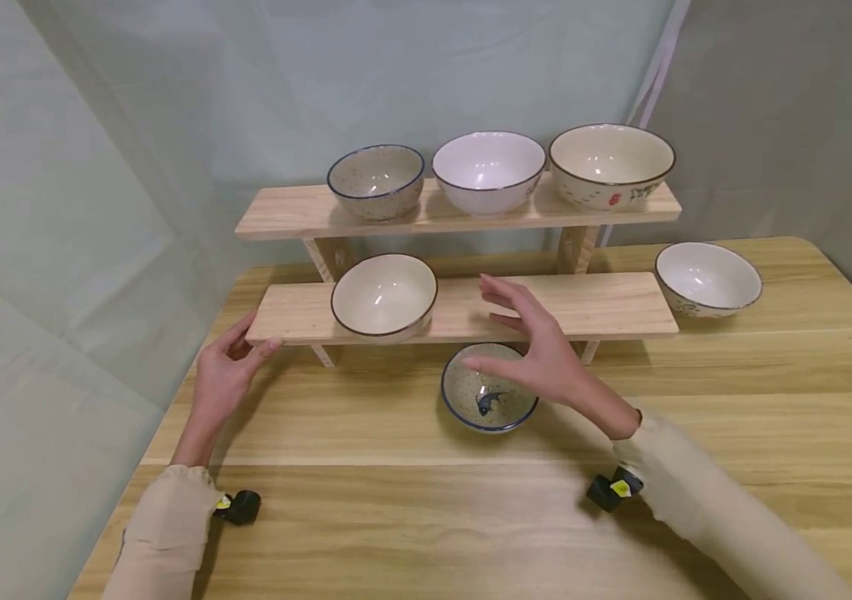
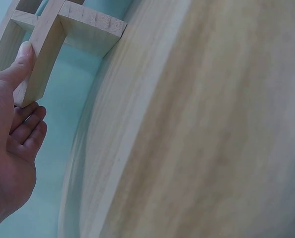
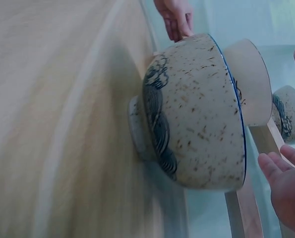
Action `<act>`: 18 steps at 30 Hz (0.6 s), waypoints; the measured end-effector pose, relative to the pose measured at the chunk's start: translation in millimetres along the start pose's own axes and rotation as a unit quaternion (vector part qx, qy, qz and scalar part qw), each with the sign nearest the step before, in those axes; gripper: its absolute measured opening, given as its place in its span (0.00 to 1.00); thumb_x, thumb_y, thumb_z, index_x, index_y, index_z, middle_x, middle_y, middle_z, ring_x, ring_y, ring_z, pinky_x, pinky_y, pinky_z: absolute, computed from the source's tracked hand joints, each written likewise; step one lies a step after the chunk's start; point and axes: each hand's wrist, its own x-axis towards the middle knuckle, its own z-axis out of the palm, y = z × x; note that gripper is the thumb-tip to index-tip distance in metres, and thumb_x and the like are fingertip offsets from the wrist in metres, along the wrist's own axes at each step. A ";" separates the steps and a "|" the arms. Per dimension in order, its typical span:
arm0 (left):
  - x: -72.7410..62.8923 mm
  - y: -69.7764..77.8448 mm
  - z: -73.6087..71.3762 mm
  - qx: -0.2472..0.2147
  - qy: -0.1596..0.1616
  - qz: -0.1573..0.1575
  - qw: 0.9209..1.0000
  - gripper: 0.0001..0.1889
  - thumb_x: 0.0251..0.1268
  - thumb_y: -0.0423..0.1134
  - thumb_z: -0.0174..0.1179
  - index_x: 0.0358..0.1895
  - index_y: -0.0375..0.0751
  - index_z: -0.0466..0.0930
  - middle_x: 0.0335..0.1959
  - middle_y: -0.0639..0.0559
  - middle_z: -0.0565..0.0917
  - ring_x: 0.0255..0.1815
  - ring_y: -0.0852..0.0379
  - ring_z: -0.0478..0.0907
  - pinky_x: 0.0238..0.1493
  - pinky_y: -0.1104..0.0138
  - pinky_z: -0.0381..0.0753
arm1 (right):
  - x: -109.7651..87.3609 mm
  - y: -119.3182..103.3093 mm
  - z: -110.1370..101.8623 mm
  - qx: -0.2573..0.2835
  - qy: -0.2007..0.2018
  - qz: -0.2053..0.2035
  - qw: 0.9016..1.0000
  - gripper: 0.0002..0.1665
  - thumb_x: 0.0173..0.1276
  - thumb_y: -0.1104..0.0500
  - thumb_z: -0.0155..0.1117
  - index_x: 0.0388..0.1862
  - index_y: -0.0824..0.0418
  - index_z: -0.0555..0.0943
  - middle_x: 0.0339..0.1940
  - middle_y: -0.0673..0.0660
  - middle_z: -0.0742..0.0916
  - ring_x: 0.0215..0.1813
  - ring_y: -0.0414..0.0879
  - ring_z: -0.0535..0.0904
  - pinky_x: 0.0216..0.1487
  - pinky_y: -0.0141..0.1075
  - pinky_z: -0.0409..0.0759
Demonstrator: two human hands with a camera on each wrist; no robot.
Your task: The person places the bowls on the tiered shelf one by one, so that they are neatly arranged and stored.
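Note:
My left hand (image 1: 219,375) grips the left end of the lower board of a two-tier wooden shelf (image 1: 591,304). In the left wrist view the thumb (image 2: 24,57) lies along the board and the fingers curl beneath its end. Fingers spread, my right hand (image 1: 549,354) hovers over a speckled blue-rimmed bowl (image 1: 489,417) with a blue fish inside, standing on the table before the shelf. From the right wrist view, blue wave patterns show on this bowl's outside (image 3: 199,119), and the hand is apart from it. A cream bowl (image 1: 383,296) sits on the lower board, left of the right hand.
On the upper board (image 1: 283,212) stand a speckled grey bowl (image 1: 377,183), a white bowl (image 1: 488,171) and a cream bowl with red and black marks (image 1: 609,167). Another white bowl (image 1: 707,279) is on the wooden table (image 1: 411,525), right of the shelf. Pale curtains (image 1: 396,75) hang behind.

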 end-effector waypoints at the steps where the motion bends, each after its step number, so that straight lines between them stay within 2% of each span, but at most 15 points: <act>1: 0.1 -0.1 0.2 -0.002 -0.001 0.001 1.000 0.37 0.73 0.44 0.68 0.78 0.34 0.65 0.67 0.31 0.77 0.57 0.63 0.78 0.46 0.82 0.76 | -2.9 -0.1 -1.7 -0.002 0.001 -0.003 1.000 0.55 0.57 0.69 0.82 0.81 0.61 0.64 0.76 0.58 0.71 0.75 0.63 0.66 0.70 0.43 0.72; 9: 0.7 -0.4 0.0 0.000 0.004 0.007 1.000 0.36 0.73 0.43 0.68 0.77 0.33 0.66 0.65 0.30 0.78 0.51 0.73 0.77 0.45 0.82 0.76 | -23.0 -2.6 -12.8 -0.008 0.009 -0.012 1.000 0.56 0.51 0.76 0.81 0.78 0.66 0.65 0.73 0.70 0.71 0.74 0.66 0.67 0.68 0.46 0.74; 13: 0.6 -0.5 -0.2 -0.002 0.002 0.006 1.000 0.36 0.73 0.43 0.68 0.77 0.33 0.66 0.65 0.29 0.77 0.51 0.73 0.77 0.44 0.81 0.77 | -31.0 -2.4 -16.2 -0.014 0.011 -0.014 1.000 0.56 0.49 0.78 0.81 0.77 0.71 0.65 0.72 0.72 0.72 0.73 0.67 0.68 0.69 0.45 0.73; 18: 0.6 -0.6 -0.3 0.000 0.002 0.005 1.000 0.36 0.73 0.44 0.68 0.78 0.34 0.66 0.65 0.29 0.78 0.51 0.73 0.77 0.44 0.82 0.77 | -40.4 -2.8 -18.6 -0.032 0.005 -0.009 0.999 0.56 0.48 0.76 0.83 0.76 0.73 0.65 0.72 0.71 0.72 0.72 0.65 0.70 0.68 0.41 0.73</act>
